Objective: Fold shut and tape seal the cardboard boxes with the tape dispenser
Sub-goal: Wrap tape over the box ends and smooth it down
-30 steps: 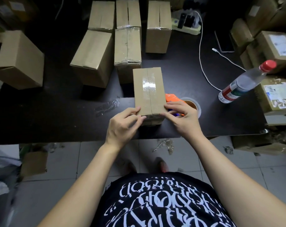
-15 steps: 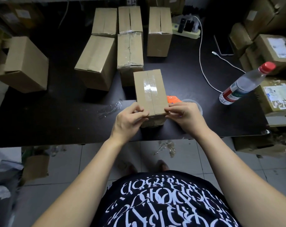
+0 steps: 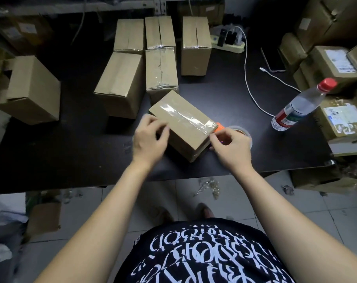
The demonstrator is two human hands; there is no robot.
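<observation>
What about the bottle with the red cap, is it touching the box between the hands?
Apart. The head view shows the bottle standing well right of the taped box, with bare black table between them.

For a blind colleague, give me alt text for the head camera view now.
A person's left hand grips the left end of a taped cardboard box lying askew on a black table, and the right hand pinches its right corner. An orange tape dispenser sits just behind that hand.

Brown box — taped shut, lying diagonal.
</observation>
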